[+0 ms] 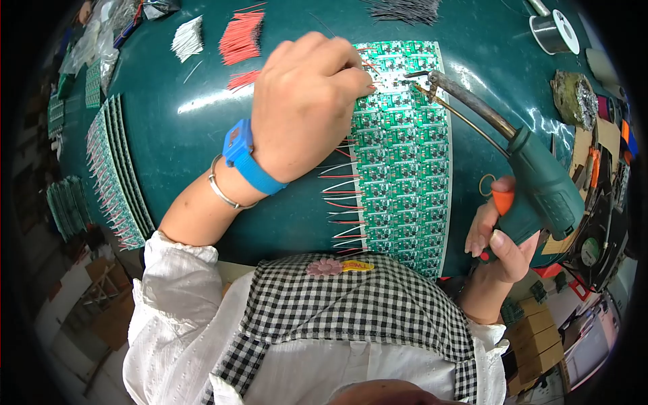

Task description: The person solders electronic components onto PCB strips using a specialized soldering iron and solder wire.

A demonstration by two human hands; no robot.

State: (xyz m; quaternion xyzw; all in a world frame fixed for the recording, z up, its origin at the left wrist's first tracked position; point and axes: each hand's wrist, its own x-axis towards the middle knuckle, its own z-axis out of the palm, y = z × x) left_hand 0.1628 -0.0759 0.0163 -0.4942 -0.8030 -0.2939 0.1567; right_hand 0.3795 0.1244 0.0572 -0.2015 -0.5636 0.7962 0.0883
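Note:
A panel of green circuit boards point(403, 162) lies in front of me, with red and white wires point(343, 196) sticking out along its left edge. Over its upper left part, my left hand point(304, 94) is closed in a pinch on a thin red wire, mostly hidden by the fingers. My right hand point(506, 246) grips the handle of a green soldering gun point(543, 182) with an orange trigger. Its hot tip and a thin brass-coloured tube reach the boards just right of my left fingertips. Whether the tip touches a board I cannot tell.
Bundles of red wires point(241, 37), white wires point(187, 38) and black wires point(405, 9) lie at the back. More wired board panels point(118, 172) stand at the left. At the right are a solder spool point(555, 32) and a crusty lump point(575, 100) by assorted tools.

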